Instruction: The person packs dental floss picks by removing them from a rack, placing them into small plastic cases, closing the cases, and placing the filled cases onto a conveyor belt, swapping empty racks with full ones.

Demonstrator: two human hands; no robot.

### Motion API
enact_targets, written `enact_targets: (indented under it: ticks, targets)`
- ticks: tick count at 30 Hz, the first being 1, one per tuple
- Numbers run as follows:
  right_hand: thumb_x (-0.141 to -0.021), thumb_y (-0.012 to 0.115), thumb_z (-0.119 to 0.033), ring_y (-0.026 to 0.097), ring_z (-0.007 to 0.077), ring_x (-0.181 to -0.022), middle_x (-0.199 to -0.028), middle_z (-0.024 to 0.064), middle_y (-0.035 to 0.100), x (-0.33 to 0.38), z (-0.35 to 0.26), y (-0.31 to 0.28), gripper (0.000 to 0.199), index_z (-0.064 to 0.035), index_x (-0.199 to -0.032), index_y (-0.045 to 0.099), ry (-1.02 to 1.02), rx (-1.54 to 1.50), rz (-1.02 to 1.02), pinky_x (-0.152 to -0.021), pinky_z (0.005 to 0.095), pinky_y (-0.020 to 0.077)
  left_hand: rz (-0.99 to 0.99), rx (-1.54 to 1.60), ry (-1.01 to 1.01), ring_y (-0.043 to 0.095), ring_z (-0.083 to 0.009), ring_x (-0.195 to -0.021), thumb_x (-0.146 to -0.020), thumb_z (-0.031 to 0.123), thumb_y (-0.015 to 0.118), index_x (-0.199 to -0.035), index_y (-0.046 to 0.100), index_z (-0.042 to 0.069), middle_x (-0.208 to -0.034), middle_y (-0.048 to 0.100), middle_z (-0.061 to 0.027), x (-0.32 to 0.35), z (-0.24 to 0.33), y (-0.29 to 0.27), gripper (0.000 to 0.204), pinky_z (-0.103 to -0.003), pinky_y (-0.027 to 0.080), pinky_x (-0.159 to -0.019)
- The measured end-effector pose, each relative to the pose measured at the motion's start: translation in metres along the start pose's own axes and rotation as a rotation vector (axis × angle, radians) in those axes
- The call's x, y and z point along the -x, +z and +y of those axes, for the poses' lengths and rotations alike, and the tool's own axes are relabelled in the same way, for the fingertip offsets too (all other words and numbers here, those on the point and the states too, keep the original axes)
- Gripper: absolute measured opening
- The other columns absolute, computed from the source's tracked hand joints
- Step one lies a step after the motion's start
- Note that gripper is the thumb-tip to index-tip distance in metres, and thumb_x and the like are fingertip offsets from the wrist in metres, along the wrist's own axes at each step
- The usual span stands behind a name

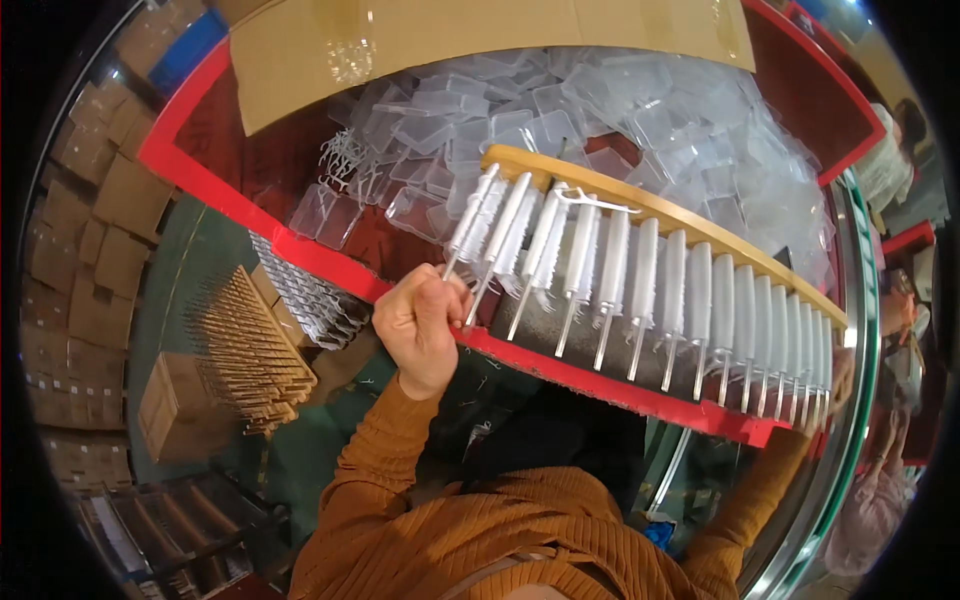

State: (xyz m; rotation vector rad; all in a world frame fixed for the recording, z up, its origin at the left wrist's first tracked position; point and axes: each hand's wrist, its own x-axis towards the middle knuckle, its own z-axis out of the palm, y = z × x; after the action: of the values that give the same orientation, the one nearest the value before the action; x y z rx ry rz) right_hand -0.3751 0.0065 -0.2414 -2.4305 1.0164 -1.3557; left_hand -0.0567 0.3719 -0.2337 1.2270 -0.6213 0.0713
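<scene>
At the near side, the left hand (pixel 418 325) is curled into a fist, its fingers pressed together, apparently around the end of the leftmost rod (pixel 464 232). The rack is held tilted above the red rim (pixel 600 380) of the work table, its rods directed toward the wearer. The right hand (pixel 843 372) is placed at the rack's far right end; it is partly hidden and distorted near the picture's edge, so whether its fingers are spread or pinching cannot be told. White plastic pieces (pixel 612 262) are carried in rows on the rods, beneath the wooden bar (pixel 665 208). The step in hand is judged to be the handling of the loaded rack; for the next move, even support at both ends is called for, lest pieces be spilled. Beyond the bar, clear plastic boxes (pixel 500 105) are heaped, partly covered by a cardboard sheet (pixel 480 30).
</scene>
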Motion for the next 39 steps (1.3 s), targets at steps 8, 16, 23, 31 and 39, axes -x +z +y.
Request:
enact_targets:
  ticks: [8, 16, 23, 31, 39]
  targets:
    - [-0.089, 0.04, -0.016, 0.051, 0.0255, -0.097, -0.106, 0.0156, 0.052, 0.047, -0.014, 0.007, 0.029, 0.0051, -0.105, 0.052, 0.17, -0.195, 0.015, -0.085, 0.0342, 0.0406, 0.037, -0.636, 0.116, 0.048, -0.0075, -0.063, -0.086, 0.009, 0.051, -0.097, 0.061, 0.003, -0.08, 0.053, -0.0038, -0.011, 0.028, -0.02, 0.016, -0.019, 0.037, -0.049]
    - [-0.087, 0.046, -0.008, 0.05, 0.019, -0.1, -0.107, 0.0114, 0.053, 0.126, 0.037, 0.009, 0.027, 0.0065, -0.11, 0.052, 0.352, -0.006, -0.191, -0.085, 0.0287, 0.0398, -0.74, -1.061, 0.596, 0.052, -0.0214, -0.08, -0.07, 0.009, 0.064, -0.078, 0.063, 0.007, -0.082, 0.055, -0.0035, -0.095, 0.034, 0.068, 0.008, -0.031, 0.045, -0.067]
    - [-0.087, 0.05, -0.011, 0.051, 0.0099, -0.074, -0.083, 0.0031, 0.055, 0.107, -0.011, 0.007, 0.019, 0.0031, -0.097, 0.057, 0.661, -0.52, -0.076, -0.063, 0.0215, 0.0409, -0.885, -1.243, 0.721, 0.05, -0.0198, -0.076, -0.071, 0.012, 0.063, -0.073, 0.058, 0.006, -0.075, 0.049, -0.0037, -0.102, 0.029, 0.088, 0.008, -0.031, 0.044, -0.062]
    - [-0.08, 0.053, -0.007, 0.058, 0.0149, -0.057, -0.071, 0.01, 0.061, 0.114, -0.12, -0.017, 0.017, 0.0035, -0.093, 0.058, 0.577, -0.78, -0.682, -0.051, 0.0238, 0.0446, -1.088, -1.075, 0.71, 0.05, -0.0172, -0.06, -0.068, 0.016, 0.054, -0.081, 0.058, 0.005, -0.08, 0.055, -0.004, -0.006, 0.107, 0.045, 0.017, -0.026, 0.039, -0.048]
    - [-0.074, 0.062, -0.012, 0.053, 0.0193, -0.052, -0.066, 0.007, 0.049, 0.104, -0.207, 0.033, 0.026, 0.0017, -0.094, 0.054, -0.496, -0.644, -0.766, -0.044, 0.029, 0.0429, -1.149, -0.936, 0.749, 0.047, -0.0157, -0.065, -0.063, 0.012, 0.056, -0.072, 0.054, 0.001, -0.065, 0.044, -0.0033, 0.061, 0.063, 0.06, 0.014, -0.024, 0.032, -0.048]
